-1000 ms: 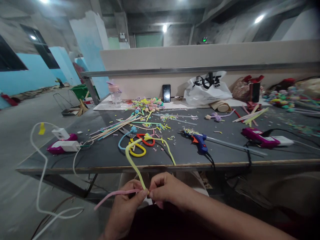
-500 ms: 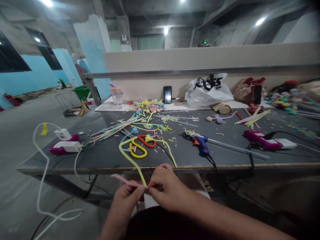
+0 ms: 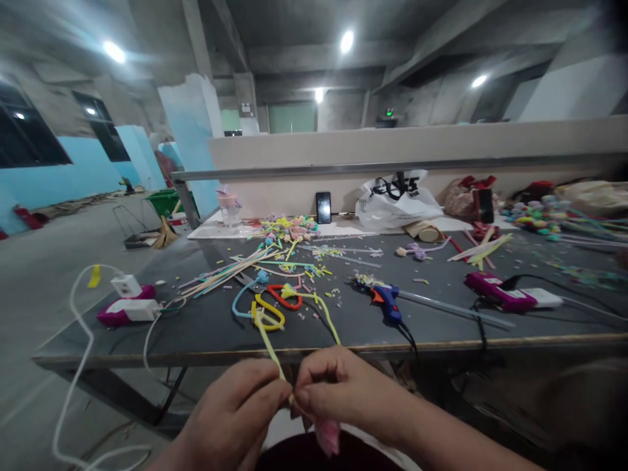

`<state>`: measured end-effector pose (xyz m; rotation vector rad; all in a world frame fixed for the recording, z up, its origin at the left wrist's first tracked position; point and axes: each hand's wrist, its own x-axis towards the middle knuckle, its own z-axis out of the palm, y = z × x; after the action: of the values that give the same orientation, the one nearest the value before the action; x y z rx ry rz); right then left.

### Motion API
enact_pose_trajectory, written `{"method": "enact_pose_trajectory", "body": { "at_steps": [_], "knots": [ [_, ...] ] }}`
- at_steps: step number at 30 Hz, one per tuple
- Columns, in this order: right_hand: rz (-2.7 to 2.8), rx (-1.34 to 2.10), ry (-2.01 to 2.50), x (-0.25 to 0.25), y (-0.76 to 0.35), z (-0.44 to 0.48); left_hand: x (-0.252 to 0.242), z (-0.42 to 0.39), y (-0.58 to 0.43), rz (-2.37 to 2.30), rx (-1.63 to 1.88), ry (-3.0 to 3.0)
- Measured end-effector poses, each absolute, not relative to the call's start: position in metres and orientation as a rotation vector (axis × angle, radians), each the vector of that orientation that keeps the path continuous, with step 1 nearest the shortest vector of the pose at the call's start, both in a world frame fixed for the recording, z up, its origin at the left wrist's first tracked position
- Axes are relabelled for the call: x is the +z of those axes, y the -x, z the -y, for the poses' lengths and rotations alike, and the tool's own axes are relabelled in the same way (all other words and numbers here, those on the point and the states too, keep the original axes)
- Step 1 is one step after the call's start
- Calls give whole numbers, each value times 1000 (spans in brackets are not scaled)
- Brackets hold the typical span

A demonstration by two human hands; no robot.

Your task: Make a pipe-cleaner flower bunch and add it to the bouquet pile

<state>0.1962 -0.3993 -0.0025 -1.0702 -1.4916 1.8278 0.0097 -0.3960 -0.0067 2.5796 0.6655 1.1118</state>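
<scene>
My left hand (image 3: 235, 405) is closed in a pinch on a yellow fuzzy pipe cleaner (image 3: 267, 341), just off the table's front edge. Its free end rises towards the scissors (image 3: 267, 319) with red and yellow handles. Fingertip to fingertip with it, my right hand (image 3: 350, 391) is closed on a pink pipe cleaner (image 3: 328, 437), part of which hangs below the fingers, blurred. How the two strips join is hidden by the fingers. A second yellow pipe cleaner with a small knotted head (image 3: 289, 292) lies beyond my right hand, beside a blue one (image 3: 236, 303).
A blue glue gun (image 3: 387, 302) with a clear glue stick lies right of centre, its cord over the table edge. Loose pipe cleaners (image 3: 230, 269) and scraps cover the middle. Purple power strips (image 3: 500, 294) sit at both sides. A phone (image 3: 323, 207) leans at the back.
The pink strip has gone from the left of my left hand to below my right hand. The yellow strip, bent over before, now runs straighter. The view has tilted up slightly.
</scene>
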Motion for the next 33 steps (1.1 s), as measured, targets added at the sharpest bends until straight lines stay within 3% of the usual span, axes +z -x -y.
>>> {"method": "enact_pose_trajectory", "body": {
  "at_steps": [8,14,19,26,33],
  "knots": [
    [1262,1474,796,-14,-206,401,7,399,-33,-954,1036,-1758],
    [1214,1366,739,-27,-188,391,-15,380,-57,-966,967,-1156],
    [1326,1044,982,-40,-197,379,-33,367,-59,-929,779,-1295],
    [1804,484,1105,-47,-200,373,-41,355,-47,-1002,1075,-1672],
    [1917,505,1223,-46,-194,373,-48,350,-45,-982,1056,-1500]
  ]
}}
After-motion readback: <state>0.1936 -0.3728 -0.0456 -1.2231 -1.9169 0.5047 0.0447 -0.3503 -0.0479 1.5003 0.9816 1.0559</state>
